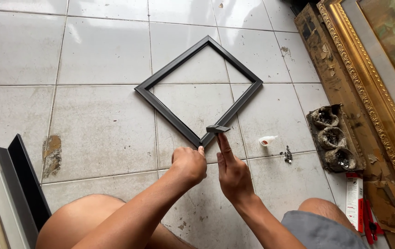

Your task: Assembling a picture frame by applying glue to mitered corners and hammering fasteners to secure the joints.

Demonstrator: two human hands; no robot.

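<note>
Looking down from the head camera, the view showed a black square frame (199,90) lying flat on the white tiled floor (100,60), turned like a diamond with its nearest corner pointing toward the person. All four sides were already joined into a closed square, so the assembly looked largely done, and the work seemed to centre on that near corner alone. The left hand (189,163) was closed into a fist just below the corner, apparently pressing or gripping something small that could not be made out. The right hand (232,171) held its fingers straight and pressed together, the fingertips reaching up to a small grey metal piece (218,129) sitting on or just above the corner joint; whether it was a tool head or a corner fitting was hard to tell, as was whether the fingers pinched it or only steadied it. A small white glue bottle (267,140) lay on the floor to the right, with a little cluster of metal bits (287,155) near it. Further right stood a dirty block with three hollows (334,138) and a gilt ornate picture frame (368,87), cut off by the edge. Spare lengths of moulding (10,193) were cropped at the lower left, and the person's knees filled the bottom.
</note>
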